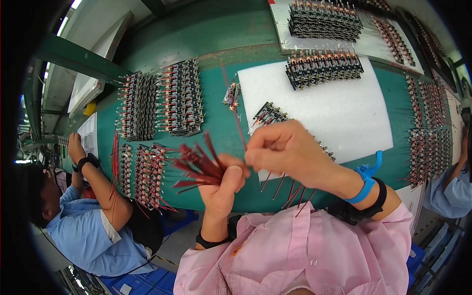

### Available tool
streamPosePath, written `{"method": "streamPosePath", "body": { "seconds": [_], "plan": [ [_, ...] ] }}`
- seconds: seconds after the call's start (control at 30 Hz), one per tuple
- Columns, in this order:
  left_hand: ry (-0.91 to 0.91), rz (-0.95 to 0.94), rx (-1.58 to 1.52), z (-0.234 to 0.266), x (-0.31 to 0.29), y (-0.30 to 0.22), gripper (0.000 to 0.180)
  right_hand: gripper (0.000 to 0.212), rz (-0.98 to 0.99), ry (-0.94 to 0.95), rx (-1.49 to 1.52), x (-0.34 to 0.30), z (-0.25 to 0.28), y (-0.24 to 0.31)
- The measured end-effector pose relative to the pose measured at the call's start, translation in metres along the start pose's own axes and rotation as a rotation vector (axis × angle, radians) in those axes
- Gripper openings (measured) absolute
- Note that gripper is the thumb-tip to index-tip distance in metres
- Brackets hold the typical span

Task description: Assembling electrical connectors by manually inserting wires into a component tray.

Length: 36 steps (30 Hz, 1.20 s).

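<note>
My left hand (223,189) is closed around a bundle of red wires (199,162), whose ends fan out up and to the left. Close beside it, my right hand (292,152) has thumb and forefinger pinched together. A thin red line runs up from those fingertips; I cannot tell whether it is a wire or a mark on the mat. Beyond my right hand, a row of small circuit boards (269,114) lies partly hidden on a white foam sheet (344,115). Red wires (295,192) hang toward me from below my right forearm. A small loose board assembly (232,96) lies at the foam's left edge.
Stacked boards (179,98) stand on the green mat (216,128) at the left, with wired parts (147,172) nearer. More boards (324,69) stand on the foam's far edge, others on a white board behind. Co-workers in blue sit left (98,221) and right (447,191).
</note>
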<state>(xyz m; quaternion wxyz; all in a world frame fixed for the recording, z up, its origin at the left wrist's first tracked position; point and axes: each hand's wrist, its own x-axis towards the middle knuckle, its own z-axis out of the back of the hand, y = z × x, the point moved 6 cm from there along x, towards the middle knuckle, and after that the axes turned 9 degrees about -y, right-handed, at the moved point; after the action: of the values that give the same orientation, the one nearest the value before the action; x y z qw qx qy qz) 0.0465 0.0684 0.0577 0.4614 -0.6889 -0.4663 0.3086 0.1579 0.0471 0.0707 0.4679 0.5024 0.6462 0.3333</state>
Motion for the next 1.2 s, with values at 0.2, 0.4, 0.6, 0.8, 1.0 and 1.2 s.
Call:
{"method": "streamPosePath", "body": {
  "seconds": [0.2, 0.4, 0.6, 0.8, 1.0, 1.2],
  "plan": [
    [-0.089, 0.109, 0.137, -0.006, 0.005, 0.013, 0.009, 0.006, 0.242, -0.232, -0.057, 0.007, 0.020, 0.001],
    [-0.159, 0.078, 0.147, -0.005, 0.008, 0.014, 0.008, 0.005, 0.305, -0.296, -0.149, 0.005, 0.021, -0.002],
    [-0.215, 0.006, 0.182, 0.003, 0.011, 0.011, 0.008, 0.004, 0.379, -0.301, -0.381, 0.001, 0.020, 0.005],
    [-0.276, -0.107, 0.275, -0.001, 0.013, -0.001, 0.008, 0.004, 0.557, -0.263, -0.746, -0.005, 0.005, 0.011],
    [-0.213, -0.105, 0.241, -0.003, 0.012, -0.002, 0.008, 0.005, 0.237, -0.126, -0.456, 0.001, 0.007, -0.003],
    [-0.177, -0.097, 0.249, 0.004, 0.011, 0.001, 0.009, 0.007, 0.066, -0.100, -0.102, 0.003, 0.011, -0.013]
  ]
}}
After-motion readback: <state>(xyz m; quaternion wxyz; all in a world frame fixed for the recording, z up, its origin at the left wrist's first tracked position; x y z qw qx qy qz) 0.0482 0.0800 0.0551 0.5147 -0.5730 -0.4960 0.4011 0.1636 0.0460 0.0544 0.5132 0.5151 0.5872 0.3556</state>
